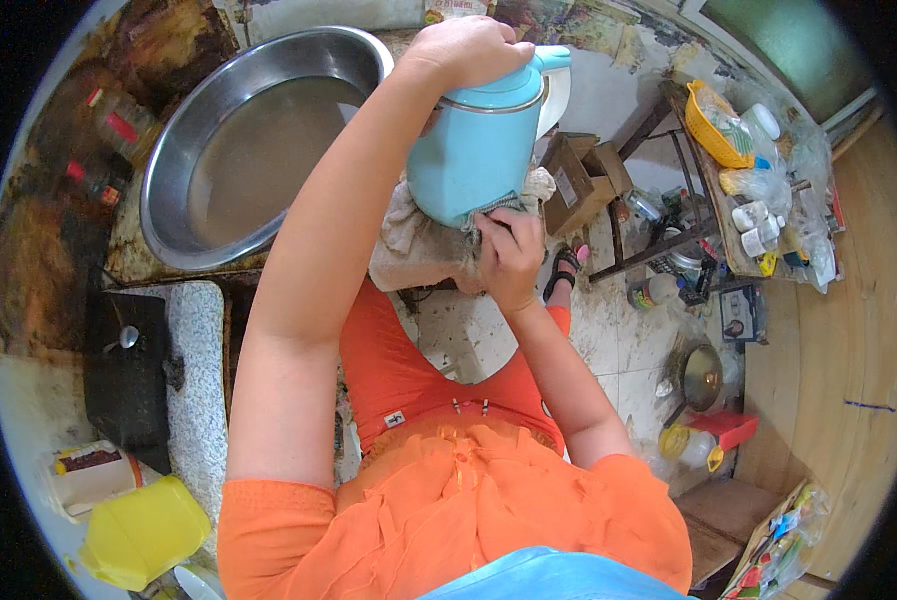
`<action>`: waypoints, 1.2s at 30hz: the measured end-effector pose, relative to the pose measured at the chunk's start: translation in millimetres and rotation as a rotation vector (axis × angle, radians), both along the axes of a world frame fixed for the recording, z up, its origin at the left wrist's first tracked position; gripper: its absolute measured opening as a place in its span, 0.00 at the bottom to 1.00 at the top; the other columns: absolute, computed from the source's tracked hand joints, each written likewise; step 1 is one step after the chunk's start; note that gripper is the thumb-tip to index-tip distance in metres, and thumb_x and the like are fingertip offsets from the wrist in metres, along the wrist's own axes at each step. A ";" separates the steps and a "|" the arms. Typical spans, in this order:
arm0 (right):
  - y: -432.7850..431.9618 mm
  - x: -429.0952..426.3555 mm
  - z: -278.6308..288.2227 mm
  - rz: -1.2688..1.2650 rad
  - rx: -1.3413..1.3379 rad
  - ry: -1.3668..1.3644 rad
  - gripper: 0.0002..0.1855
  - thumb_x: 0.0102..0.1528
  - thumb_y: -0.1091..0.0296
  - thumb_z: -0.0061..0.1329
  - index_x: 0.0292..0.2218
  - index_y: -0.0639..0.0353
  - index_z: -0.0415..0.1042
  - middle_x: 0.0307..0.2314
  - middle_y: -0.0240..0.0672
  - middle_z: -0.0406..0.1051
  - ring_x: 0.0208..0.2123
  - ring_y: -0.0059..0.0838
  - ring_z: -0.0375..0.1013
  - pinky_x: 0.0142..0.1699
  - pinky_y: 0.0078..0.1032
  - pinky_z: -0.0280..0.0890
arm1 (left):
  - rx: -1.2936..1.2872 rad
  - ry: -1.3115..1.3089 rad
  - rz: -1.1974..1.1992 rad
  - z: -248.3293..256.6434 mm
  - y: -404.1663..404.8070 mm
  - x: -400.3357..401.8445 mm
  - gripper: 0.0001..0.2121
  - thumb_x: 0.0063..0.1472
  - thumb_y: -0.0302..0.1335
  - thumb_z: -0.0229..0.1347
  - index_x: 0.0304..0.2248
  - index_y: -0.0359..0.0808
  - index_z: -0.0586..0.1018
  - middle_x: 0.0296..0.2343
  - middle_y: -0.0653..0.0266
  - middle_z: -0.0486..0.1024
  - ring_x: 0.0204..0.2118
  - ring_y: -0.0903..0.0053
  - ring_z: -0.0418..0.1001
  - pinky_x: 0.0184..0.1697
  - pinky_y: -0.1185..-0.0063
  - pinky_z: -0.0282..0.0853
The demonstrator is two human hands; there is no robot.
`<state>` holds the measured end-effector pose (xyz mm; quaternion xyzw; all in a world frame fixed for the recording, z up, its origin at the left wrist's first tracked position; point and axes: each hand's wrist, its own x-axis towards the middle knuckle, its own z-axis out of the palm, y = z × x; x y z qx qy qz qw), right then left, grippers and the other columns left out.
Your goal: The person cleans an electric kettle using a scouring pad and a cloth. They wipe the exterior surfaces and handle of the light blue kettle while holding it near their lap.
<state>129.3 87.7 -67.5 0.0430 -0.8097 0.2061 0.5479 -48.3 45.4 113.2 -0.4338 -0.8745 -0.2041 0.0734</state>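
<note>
A light-blue electric kettle with a white handle stands tilted on a crumpled beige cloth in front of me. My left hand grips it from above at the lid. Low on the kettle's near side, my right hand pinches a grey scrubbing pad against the surface. Left of the kettle is a large stainless steel basin holding murky brownish water. My left forearm crosses in front of part of the basin's right side.
At left, a spoon lies on a black panel, near a yellow plastic jug. A cardboard box stands beyond the kettle. On the right, a small table bears a yellow basket and bottles. A pan lies below.
</note>
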 end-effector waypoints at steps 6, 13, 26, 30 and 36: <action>-3.5 -19.9 63.3 -0.080 0.104 0.074 0.14 0.39 0.79 0.50 0.31 0.56 0.76 0.30 0.29 0.69 0.31 0.34 0.67 0.34 0.29 0.63 | 0.000 -0.004 0.004 -9.9 -3.8 -11.4 0.23 0.58 0.48 0.40 0.40 0.40 0.78 0.37 0.54 0.76 0.40 0.60 0.74 0.46 0.70 0.67; -2.6 7.8 7.8 -0.120 0.211 -0.103 0.15 0.39 0.76 0.49 0.32 0.54 0.76 0.30 0.30 0.68 0.34 0.34 0.66 0.36 0.27 0.63 | -0.022 -0.009 0.032 4.4 -4.7 8.7 0.24 0.58 0.49 0.41 0.41 0.42 0.78 0.38 0.54 0.76 0.42 0.61 0.73 0.47 0.70 0.67; 3.6 8.9 -9.6 0.011 0.080 -0.105 0.17 0.37 0.81 0.50 0.33 0.59 0.76 0.29 0.35 0.68 0.30 0.37 0.67 0.36 0.30 0.64 | -0.014 0.002 0.039 1.4 -2.1 7.5 0.24 0.58 0.49 0.40 0.42 0.42 0.78 0.38 0.55 0.76 0.42 0.62 0.74 0.47 0.70 0.67; 3.7 -13.2 45.6 -0.056 0.050 0.044 0.15 0.40 0.83 0.50 0.33 0.60 0.76 0.28 0.36 0.68 0.30 0.36 0.67 0.35 0.29 0.64 | -0.041 -0.022 0.024 1.9 -5.5 3.7 0.24 0.58 0.50 0.40 0.42 0.42 0.77 0.37 0.56 0.76 0.42 0.62 0.74 0.47 0.70 0.67; 17.1 2.2 9.9 -0.004 0.105 -0.032 0.15 0.39 0.84 0.49 0.32 0.60 0.76 0.29 0.36 0.69 0.31 0.36 0.68 0.35 0.29 0.65 | -0.014 -0.018 0.022 4.9 -0.6 4.2 0.24 0.58 0.50 0.41 0.42 0.42 0.78 0.37 0.56 0.76 0.41 0.62 0.74 0.47 0.70 0.67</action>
